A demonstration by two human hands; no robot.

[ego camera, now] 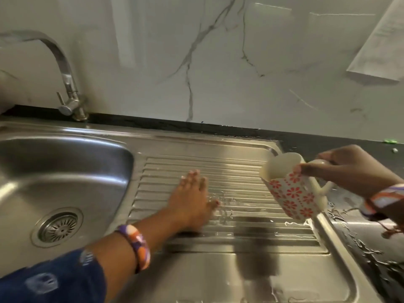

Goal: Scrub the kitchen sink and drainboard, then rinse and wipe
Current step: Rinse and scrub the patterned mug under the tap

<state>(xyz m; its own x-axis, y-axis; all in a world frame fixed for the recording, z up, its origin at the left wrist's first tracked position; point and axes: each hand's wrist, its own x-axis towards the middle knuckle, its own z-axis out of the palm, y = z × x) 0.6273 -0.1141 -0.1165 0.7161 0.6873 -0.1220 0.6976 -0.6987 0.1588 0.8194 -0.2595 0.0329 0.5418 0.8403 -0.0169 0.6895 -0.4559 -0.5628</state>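
The steel sink bowl (65, 171) with its round drain (57, 228) lies at the left, and the ribbed drainboard (251, 228) stretches to its right. My left hand (192, 197) lies flat on the wet ribs, fingers straight, with water pooling beside the thumb. My right hand (349, 169) grips a white mug with red flowers (293, 193) by rim and handle. The mug is tilted above the drainboard's right edge, mouth toward the left.
A chrome tap (67, 84) rises behind the bowl, spout turned left. A marble backsplash (218, 62) stands behind a black counter strip (196, 126). Wet black counter (371, 248) lies right of the sink, with small green bits (391, 141) at the far right.
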